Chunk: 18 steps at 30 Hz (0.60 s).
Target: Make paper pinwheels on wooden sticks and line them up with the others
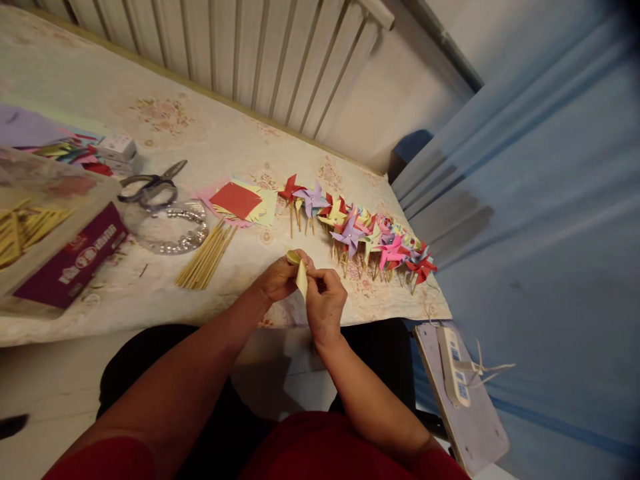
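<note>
Item in hand: a pale yellow paper piece (301,272), partly folded or curled, held just above the near edge of the tabletop (150,133), directly in front of the row of finished paper pinwheels (360,230). The left hand (280,279) is closed on its upper end with pinched fingertips; the right hand (325,300) is closed on its lower flap from the other side, both grips tight and small, which looks suited to creasing a light sheet without crushing it. The pinwheels lie side by side in a line, sticks pointing toward the person, red, purple, pink and yellow heads overlapping. Left of the pinwheels: a stack of cut paper squares (240,201), red on top (yellow and pink beneath), then a bundle of bamboo sticks (206,257) laid parallel, within reach of the left hand. Further left of the pinwheels: scissors (150,185) resting on a clear round container (167,230), contents too faint to tell. Beyond that, a purple cardboard box (70,257), and behind it a clear bag or tray holding yellow paper pieces (27,230). Far left, more loose coloured sheets (55,143).
</note>
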Tool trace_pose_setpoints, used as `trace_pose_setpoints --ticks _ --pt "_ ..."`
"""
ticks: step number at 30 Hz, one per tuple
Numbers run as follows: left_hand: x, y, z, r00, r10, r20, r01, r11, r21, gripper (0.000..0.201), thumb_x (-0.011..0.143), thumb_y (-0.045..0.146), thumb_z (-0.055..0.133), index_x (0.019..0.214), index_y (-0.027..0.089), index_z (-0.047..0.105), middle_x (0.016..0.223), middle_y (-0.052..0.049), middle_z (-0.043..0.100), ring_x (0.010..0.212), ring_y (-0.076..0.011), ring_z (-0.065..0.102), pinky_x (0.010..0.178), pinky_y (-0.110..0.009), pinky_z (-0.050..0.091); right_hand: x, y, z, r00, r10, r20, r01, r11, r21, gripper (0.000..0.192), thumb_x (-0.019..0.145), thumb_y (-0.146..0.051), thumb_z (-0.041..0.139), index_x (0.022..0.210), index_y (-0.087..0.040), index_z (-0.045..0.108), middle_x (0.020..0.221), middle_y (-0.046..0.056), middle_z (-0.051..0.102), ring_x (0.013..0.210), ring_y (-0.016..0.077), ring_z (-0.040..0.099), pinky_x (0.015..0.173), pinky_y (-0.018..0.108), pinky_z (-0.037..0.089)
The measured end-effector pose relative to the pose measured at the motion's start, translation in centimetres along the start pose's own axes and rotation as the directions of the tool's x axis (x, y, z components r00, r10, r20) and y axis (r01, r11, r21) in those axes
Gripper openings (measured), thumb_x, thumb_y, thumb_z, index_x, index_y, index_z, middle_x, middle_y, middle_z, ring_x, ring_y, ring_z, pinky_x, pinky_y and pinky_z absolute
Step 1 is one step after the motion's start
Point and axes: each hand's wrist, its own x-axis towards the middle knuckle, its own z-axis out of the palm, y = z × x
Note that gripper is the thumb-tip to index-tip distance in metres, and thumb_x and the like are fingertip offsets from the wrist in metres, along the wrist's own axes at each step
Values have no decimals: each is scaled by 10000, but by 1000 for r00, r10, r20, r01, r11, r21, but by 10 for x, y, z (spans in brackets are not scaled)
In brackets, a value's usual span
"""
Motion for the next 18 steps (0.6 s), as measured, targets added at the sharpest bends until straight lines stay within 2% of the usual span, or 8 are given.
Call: trace_pose_setpoints --ticks 4,9,13,18 --pt "-1 2 7 998 12 -58 -9 999 40 264 612 220 862 702 144 625 666 15 586 576 -97 539 549 -212 451 1 8 1 984 171 52 -175 982 72 126 820 -301 608 783 -190 655 713 3 639 637 137 574 614 262 481" --pt "2 9 12 990 59 -128 -54 998 40 290 586 208 876 722 142 629 643 7 612 561 -97 550 533 -204 450 1 22 -1 920 360 157 -386 902 193 183 763 -352 625 823 -182 651 629 -18 623 572 146 600 567 263 500" --pt "10 18 6 952 127 -280 -120 992 40 308 572 106 840 819 127 657 693 -3 656 614 -100 599 592 -197 475 0 41 -7 910 389 144 -408 901 148 172 718 -325 613 795 -179 663 601 -26 604 560 149 593 579 267 483" --pt "13 26 0 871 207 -446 -184 978 96 328 564 81 806 843 141 646 731 6 684 687 -131 645 623 -215 492 -5 65 -8 909 362 209 -383 921 70 183 737 -332 582 784 -182 676 652 -6 624 588 160 589 601 280 472"
